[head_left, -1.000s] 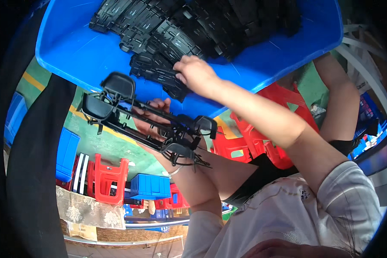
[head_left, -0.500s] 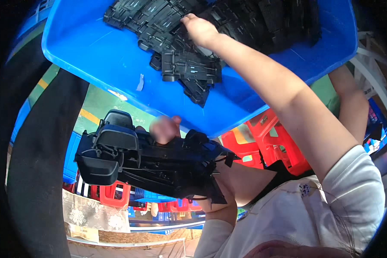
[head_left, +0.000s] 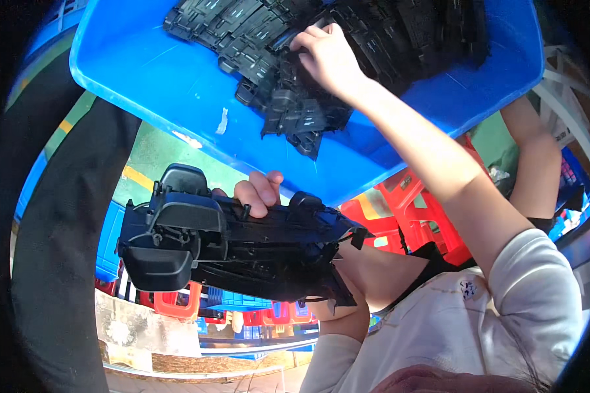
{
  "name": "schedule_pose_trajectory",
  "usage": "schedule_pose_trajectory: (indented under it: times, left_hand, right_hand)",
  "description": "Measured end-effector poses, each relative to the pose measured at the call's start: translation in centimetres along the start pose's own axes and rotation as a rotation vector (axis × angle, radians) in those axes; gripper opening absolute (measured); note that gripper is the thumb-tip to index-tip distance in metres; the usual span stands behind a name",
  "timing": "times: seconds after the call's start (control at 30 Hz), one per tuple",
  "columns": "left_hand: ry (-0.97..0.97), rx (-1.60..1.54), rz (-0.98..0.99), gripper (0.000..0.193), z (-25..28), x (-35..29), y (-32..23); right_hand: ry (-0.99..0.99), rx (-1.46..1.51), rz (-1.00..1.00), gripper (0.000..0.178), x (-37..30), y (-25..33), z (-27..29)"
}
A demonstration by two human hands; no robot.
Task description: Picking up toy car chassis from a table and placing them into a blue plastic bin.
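Note:
My left hand is closed over the upper edge of a black moulded plastic assembly, which has rounded pads at its left end and small clips along it. Much of that hand and wrist is hidden behind the assembly. My right hand reaches into a large blue plastic bin, over a pile of black plastic parts. Its fingers are bent and apart, with nothing visible between them. Just below it a smaller black part lies tilted on the pile's near edge, slightly blurred.
Red plastic stools stand below the bin's right side. Dark trouser-like cloth fills the left. A bare limb shows at the right, near a pale metal frame. Green floor shows under the bin.
My right hand has shifted slightly right and down, its fingers now bent. The small black part below it sits at a different tilt. My left hand still holds the assembly.

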State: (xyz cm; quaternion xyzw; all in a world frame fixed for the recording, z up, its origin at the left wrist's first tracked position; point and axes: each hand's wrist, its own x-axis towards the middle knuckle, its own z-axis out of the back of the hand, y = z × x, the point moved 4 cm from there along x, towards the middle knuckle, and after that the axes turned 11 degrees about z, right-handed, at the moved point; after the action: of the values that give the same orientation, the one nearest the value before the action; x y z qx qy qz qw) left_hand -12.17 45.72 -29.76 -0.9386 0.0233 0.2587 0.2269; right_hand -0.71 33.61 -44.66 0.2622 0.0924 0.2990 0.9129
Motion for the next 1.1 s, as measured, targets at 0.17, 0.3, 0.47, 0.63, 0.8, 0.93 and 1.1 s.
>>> schedule_pose_trajectory:
  times: [0.17, 0.3, 0.47, 0.63, 0.8, 0.93, 1.1]
  left_hand:
    - [0.042, -0.085, 0.014, 0.02, 1.5, -0.3, 0.2]
    - [0.126, -0.104, 0.048, 0.021, 1.5, 0.1, 0.2]
    - [0.242, -0.102, 0.062, 0.02, 1.3, 1.2, 1.0]
    - [0.287, 0.022, 0.039, 0.01, 0.7, 1.5, 1.2]
    - [0.141, -0.033, 0.032, 0.024, 1.0, 0.1, -0.7]
    - [0.142, -0.066, 0.074, 0.025, 1.2, 1.5, 1.7]
    - [0.167, -0.214, 0.102, 0.032, 1.2, 1.5, 0.3]
  right_hand:
    - [-0.038, -0.112, -0.141, 0.009, -0.5, 4.6, 0.6]
    - [-0.066, -0.107, -0.21, 0.012, -0.9, 6.2, 1.9]
    - [0.082, -0.019, -0.296, 0.017, -2.3, 7.3, 1.1]
    - [0.032, 0.162, -0.363, 0.018, -2.4, 8.0, 1.5]
    - [0.019, 0.262, -0.348, 0.022, -1.4, 10.2, 1.4]
    - [0.013, 0.226, -0.392, 0.022, -2.9, 7.0, 1.1]
    - [-0.03, 0.32, -0.267, 0.026, -2.1, 4.6, 0.2]
